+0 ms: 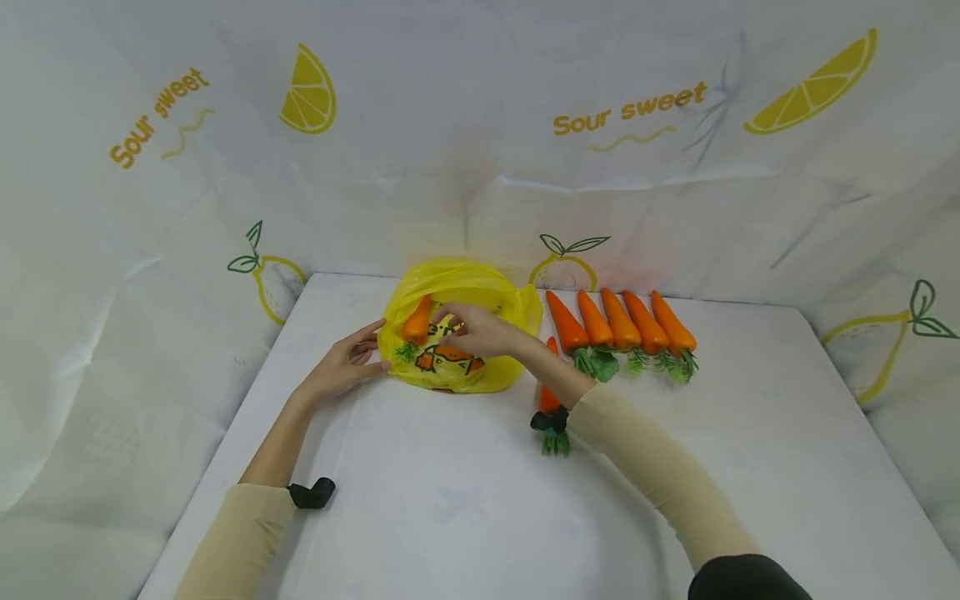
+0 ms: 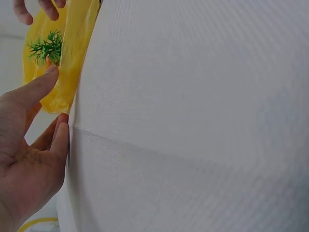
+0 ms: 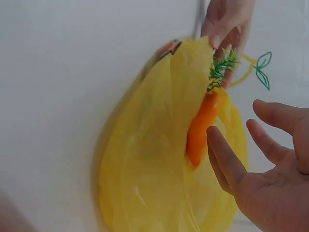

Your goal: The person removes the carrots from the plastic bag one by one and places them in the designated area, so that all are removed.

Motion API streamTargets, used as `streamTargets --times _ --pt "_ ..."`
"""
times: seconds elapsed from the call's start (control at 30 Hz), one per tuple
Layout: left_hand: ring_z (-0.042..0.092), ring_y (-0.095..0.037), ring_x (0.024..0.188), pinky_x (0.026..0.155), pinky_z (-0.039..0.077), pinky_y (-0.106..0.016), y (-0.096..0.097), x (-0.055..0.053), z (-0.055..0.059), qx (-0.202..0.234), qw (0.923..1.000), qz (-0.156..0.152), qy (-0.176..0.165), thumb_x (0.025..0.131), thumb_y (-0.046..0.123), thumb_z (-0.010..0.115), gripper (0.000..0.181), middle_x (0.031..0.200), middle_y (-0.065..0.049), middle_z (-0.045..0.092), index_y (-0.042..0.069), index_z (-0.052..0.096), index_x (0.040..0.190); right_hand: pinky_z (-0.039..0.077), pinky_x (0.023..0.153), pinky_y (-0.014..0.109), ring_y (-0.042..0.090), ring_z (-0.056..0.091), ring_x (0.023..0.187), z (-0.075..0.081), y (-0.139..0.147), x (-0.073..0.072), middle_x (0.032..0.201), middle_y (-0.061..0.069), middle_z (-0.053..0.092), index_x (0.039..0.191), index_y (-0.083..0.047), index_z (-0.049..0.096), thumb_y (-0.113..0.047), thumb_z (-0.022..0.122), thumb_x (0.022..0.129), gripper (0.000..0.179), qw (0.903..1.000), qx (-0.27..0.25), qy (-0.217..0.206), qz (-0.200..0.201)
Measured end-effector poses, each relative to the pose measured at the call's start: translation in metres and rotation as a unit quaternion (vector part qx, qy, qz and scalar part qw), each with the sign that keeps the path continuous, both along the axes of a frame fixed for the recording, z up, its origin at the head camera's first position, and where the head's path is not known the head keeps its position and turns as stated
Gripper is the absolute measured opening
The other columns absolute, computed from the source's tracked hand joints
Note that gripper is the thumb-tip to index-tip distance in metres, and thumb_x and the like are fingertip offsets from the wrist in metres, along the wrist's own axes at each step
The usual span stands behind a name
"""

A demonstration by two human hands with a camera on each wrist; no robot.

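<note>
A yellow plastic bag (image 1: 465,279) with a printed carrot picture lies with its mouth spread. Inside the mouth rests an orange toy carrot (image 3: 202,128) with a green leafy top. My left hand (image 1: 345,364) is at the bag's left edge, thumb and fingertips apart and touching the plastic near the carrot's leaves; in the left wrist view its thumb overlaps the rim. Over the bag's mouth reaches my right hand (image 1: 480,331). Its fingers (image 3: 224,157) are spread beside the carrot and hold nothing.
Several toy carrots (image 1: 618,321) stand in a row right of the bag, leaves toward me. Another carrot (image 1: 550,396) lies nearer, partly behind my right forearm. A white cloth with lemon prints (image 1: 307,90) rises behind the white table (image 1: 450,500).
</note>
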State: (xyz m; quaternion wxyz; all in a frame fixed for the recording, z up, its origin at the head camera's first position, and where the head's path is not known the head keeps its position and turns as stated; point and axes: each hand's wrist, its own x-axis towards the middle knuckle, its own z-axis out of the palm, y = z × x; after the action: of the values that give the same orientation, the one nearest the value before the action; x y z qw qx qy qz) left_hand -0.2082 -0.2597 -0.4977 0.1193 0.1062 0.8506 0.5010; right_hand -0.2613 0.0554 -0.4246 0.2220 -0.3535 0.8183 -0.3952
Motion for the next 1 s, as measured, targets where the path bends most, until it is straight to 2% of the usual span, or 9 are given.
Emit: streamTargets --times 0.17,0.27,0.4,0.5,0.67,0.73,0.87,1.0 --pt "0.048 -0.043 0.156 0.133 0.036 -0.05 0.0 0.0 0.0 0.002 1.0 -0.004 0.002 0.102 0.021 0.078 0.085 0.163 -0.024 0.05 0.022 0.031 0.173 0.065 0.095 0.034 0.037 0.068 0.114 -0.008 -0.014 -0.002 0.147 0.025 0.062 0.145 0.002 0.056 -0.01 0.064 0.108 0.041 0.9998 0.008 0.015 0.006" --pt "0.048 -0.043 0.156 0.133 0.035 -0.05 0.0 0.0 0.0 0.002 1.0 -0.004 0.003 0.102 0.021 0.078 0.085 0.163 -0.025 0.05 0.022 0.031 0.173 0.064 0.091 0.031 0.034 0.068 0.107 -0.013 -0.021 -0.004 0.145 0.024 0.064 0.148 0.002 0.056 -0.008 0.064 0.107 0.043 0.9998 0.006 0.017 0.012" --pt "0.048 -0.044 0.155 0.133 0.035 -0.051 0.0 0.001 0.001 0.002 1.0 -0.004 0.002 0.102 0.02 0.078 0.085 0.162 -0.025 0.05 0.021 0.031 0.173 0.064 0.096 0.03 0.033 0.07 0.113 -0.018 -0.028 -0.007 0.152 0.022 0.061 0.153 0.0 0.054 -0.007 0.065 0.107 0.048 0.9998 0.0 0.008 0.018" --pt "0.048 -0.045 0.155 0.133 0.035 -0.052 0.001 0.002 0.001 0.003 1.0 -0.003 0.002 0.102 0.02 0.078 0.085 0.162 -0.025 0.05 0.021 0.032 0.173 0.061 0.089 0.025 0.033 0.069 0.112 -0.02 -0.033 -0.008 0.155 0.02 0.059 0.156 -0.002 0.054 -0.009 0.064 0.107 0.05 0.9998 0.005 0.006 0.017" --pt "0.048 -0.045 0.155 0.133 0.035 -0.052 0.0 0.002 0.0 0.005 1.0 -0.002 0.0 0.102 0.02 0.078 0.084 0.162 -0.025 0.049 0.021 0.032 0.173 0.058 0.096 0.029 0.029 0.062 0.121 -0.021 -0.039 -0.01 0.161 0.017 0.057 0.16 -0.008 0.053 -0.015 0.063 0.109 0.053 0.9994 0.033 0.007 0.004" --pt "0.048 -0.044 0.155 0.133 0.035 -0.051 0.0 0.002 0.0 0.006 1.0 -0.002 -0.001 0.102 0.02 0.078 0.084 0.162 -0.025 0.05 0.021 0.032 0.173 0.056 0.098 0.029 0.027 0.061 0.119 -0.022 -0.041 -0.011 0.162 0.017 0.056 0.16 -0.009 0.053 -0.016 0.063 0.109 0.052 0.9991 0.04 0.007 0.006" --pt "0.048 -0.044 0.155 0.133 0.035 -0.051 0.0 0.002 0.0 0.006 1.0 -0.004 0.0 0.102 0.02 0.078 0.085 0.162 -0.025 0.05 0.021 0.032 0.173 0.051 0.086 0.025 0.027 0.059 0.111 -0.026 -0.042 -0.013 0.163 0.016 0.056 0.159 -0.01 0.054 -0.014 0.063 0.108 0.052 0.999 0.043 0.004 0.009" --pt "0.048 -0.044 0.155 0.133 0.035 -0.052 -0.001 0.001 0.0 0.007 1.0 -0.003 0.0 0.102 0.02 0.078 0.085 0.163 -0.025 0.049 0.021 0.032 0.173 0.056 0.107 0.034 0.028 0.061 0.124 -0.027 -0.043 -0.013 0.158 0.016 0.059 0.152 -0.007 0.059 -0.013 0.064 0.108 0.045 0.999 0.045 0.01 0.0"
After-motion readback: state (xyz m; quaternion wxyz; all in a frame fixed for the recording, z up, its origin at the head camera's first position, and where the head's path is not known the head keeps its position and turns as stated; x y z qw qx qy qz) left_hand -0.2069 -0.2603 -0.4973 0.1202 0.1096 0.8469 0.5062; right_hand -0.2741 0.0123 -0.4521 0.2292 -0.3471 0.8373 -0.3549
